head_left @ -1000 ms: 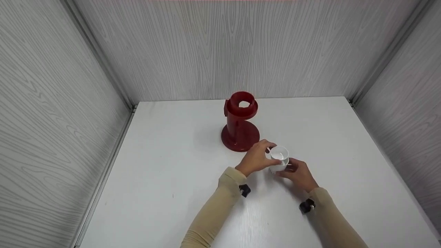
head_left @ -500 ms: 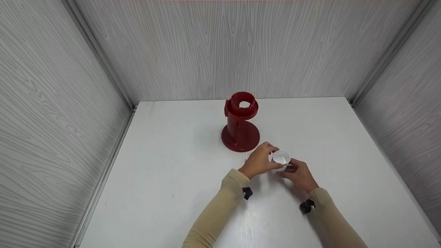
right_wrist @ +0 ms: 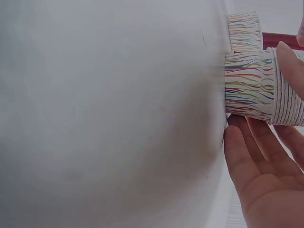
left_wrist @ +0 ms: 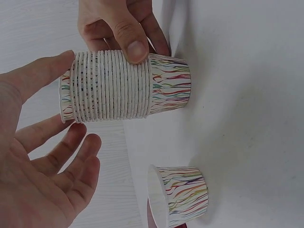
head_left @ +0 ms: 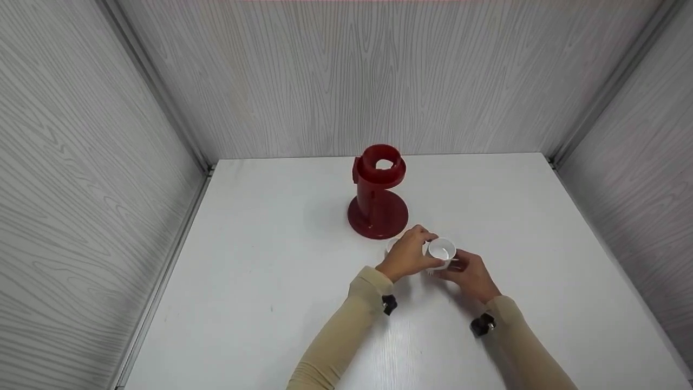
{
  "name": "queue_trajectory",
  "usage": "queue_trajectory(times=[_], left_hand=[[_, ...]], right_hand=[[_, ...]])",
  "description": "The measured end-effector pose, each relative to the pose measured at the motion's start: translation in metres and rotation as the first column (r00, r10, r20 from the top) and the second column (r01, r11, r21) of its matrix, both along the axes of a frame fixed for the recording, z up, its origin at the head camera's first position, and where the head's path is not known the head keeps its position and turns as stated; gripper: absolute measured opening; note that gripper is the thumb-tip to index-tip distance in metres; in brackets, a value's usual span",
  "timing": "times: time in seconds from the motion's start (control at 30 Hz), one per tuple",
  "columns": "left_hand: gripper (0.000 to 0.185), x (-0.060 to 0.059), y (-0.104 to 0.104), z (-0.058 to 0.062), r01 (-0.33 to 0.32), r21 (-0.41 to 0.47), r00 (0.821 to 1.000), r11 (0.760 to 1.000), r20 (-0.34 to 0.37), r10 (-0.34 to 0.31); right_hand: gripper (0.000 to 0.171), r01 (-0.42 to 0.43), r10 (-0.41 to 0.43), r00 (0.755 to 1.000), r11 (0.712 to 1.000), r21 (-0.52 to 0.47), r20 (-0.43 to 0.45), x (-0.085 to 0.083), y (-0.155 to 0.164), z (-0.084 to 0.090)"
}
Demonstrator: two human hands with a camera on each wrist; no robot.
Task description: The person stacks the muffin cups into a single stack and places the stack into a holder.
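Observation:
A tall stack of paper cups (left_wrist: pixel 111 85) with colourful wavy stripes stands upright on the white table. My right hand (head_left: pixel 470 275) grips the stack from the right, its thumb (right_wrist: pixel 290 69) lying across the piled rims. At the top, my left hand (head_left: pixel 407 254) pinches the uppermost cup (head_left: pixel 442 248) between thumb and finger; its other fingers curl loosely beside the stack. In the left wrist view that cup's rim sits a little apart from the rims below. A single matching cup (left_wrist: pixel 185 197) stands close by, mostly hidden behind my left hand in the head view.
Beyond the hands stands a red stand (head_left: pixel 373 214) with a round base and a ring-shaped holder on top. Grey wood-patterned panels (head_left: pixel 346 81) wall in the white table (head_left: pixel 260 260) at the back and both sides.
My left hand has lowered the top cup into the stack, so two separate rims now look like one. The single cup shows behind my left hand. My right hand stays put.

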State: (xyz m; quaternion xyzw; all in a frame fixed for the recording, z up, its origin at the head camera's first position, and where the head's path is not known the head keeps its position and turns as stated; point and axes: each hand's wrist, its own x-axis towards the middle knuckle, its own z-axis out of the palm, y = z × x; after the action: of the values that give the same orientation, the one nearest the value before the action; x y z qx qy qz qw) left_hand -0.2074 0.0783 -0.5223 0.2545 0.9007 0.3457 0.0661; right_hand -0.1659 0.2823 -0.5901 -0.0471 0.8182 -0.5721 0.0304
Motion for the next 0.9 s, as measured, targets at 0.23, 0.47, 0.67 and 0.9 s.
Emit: queue_trajectory(times=[0.23, 0.47, 0.67, 0.9], left_hand=[[0.059, 0.0005, -0.0017, -0.0004, 0.016, -0.024, 0.999, 1.0, -0.045, -0.017], [0.063, 0.0014, -0.0003, -0.0001, -0.006, -0.055, 0.999, 0.998, -0.046, 0.004], [0.065, 0.0004, 0.0002, 0.0005, -0.024, -0.078, 0.999, 0.997, -0.033, 0.022], [0.067, 0.0012, 0.0003, 0.0014, -0.058, -0.105, 0.998, 0.993, -0.022, 0.055]], right_hand=[[0.059, -0.006, 0.006, 1.0, 1.0, 0.003, 0.002, -0.001, 0.001, -0.0028], [0.059, 0.005, -0.004, 1.0, 1.0, 0.025, -0.001, 0.0002, 0.0007, -0.003], [0.058, 0.004, -0.004, 1.0, 1.0, 0.007, 0.001, 0.0, -0.0004, -0.0014], [0.06, 0.006, -0.006, 1.0, 1.0, 0.023, 0.006, 0.0008, -0.0023, -0.0007]])
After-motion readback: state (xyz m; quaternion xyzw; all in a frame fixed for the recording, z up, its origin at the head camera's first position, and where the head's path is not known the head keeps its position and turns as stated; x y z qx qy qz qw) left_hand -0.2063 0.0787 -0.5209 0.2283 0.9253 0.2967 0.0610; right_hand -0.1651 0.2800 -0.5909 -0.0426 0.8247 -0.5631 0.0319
